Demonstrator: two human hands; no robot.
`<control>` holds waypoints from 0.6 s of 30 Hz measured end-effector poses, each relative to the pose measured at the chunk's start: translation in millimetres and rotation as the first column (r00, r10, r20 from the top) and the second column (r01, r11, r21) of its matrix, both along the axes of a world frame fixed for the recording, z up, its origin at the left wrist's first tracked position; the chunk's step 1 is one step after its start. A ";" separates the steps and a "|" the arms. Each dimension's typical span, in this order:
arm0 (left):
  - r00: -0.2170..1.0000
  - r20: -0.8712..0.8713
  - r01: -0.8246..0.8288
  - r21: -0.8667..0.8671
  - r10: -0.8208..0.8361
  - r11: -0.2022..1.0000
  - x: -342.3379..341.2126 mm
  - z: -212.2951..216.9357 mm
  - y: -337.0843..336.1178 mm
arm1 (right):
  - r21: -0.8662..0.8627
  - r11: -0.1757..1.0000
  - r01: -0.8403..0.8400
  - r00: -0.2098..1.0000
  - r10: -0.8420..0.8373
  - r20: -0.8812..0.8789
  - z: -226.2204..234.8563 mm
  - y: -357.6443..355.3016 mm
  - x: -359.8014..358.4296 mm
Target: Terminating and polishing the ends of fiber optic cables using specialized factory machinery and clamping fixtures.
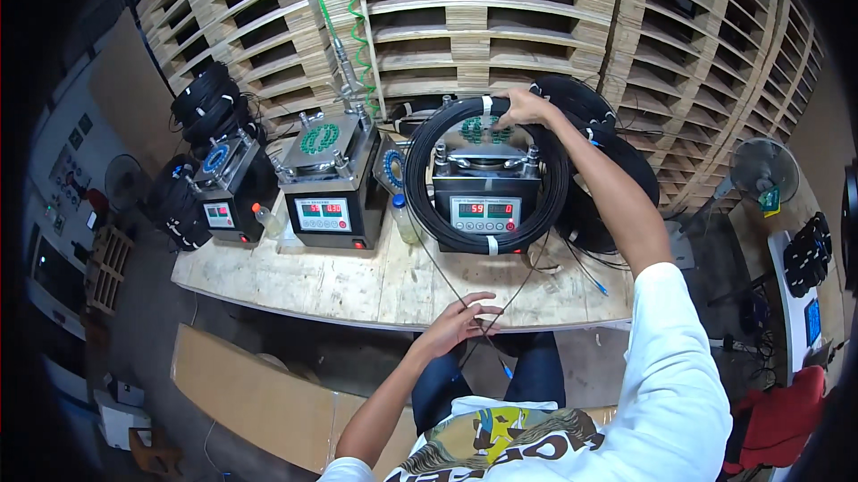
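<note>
My right hand [525,108] grips the top rim of a coil of black cable [417,165], held upright in front of a polishing-type machine. White ties bind the coil at its top and bottom. Two loose lengths of cable hang from it and cross below the table edge, where my left hand [458,326] has its fingers around them. A blue connector [508,370] dangles beneath that hand. Through the ring of the coil show the machine's lit display panel [485,210] and its metal top plate with green pieces.
Two similar machines [324,178] [223,180] stand to the left on the wooden table [357,290]. Bottles [407,221] sit between them. More black coils [617,178] are piled right and far left. Behind rise stacked wooden pallets [492,0]; a fan [764,169] stands at right.
</note>
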State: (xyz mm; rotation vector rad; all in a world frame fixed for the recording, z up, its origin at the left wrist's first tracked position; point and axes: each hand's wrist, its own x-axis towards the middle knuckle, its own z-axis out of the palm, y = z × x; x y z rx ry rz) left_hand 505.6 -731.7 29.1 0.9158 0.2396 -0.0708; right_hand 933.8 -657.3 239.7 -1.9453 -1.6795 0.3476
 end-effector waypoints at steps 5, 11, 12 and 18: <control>0.995 -0.028 -0.099 -0.139 0.096 0.985 -23.4 17.6 -4.7 | 0.012 1.000 0.006 0.993 -0.007 0.115 -16.0 -5.0 -15.2; 0.968 -0.050 -0.250 -0.309 0.247 0.918 -28.6 -11.4 -12.4 | -0.059 0.973 0.221 0.910 -0.184 0.371 -3.8 -12.8 -49.8; 0.959 -0.066 -0.279 -0.370 0.275 0.886 -20.6 -10.8 -18.2 | 0.120 0.962 0.244 0.862 -0.272 0.429 -9.7 -24.4 -48.8; 0.946 -0.056 -0.314 -0.396 0.319 0.863 -0.2 6.1 -28.7 | 0.314 0.938 -0.143 0.964 0.060 0.258 -39.3 -94.0 -135.2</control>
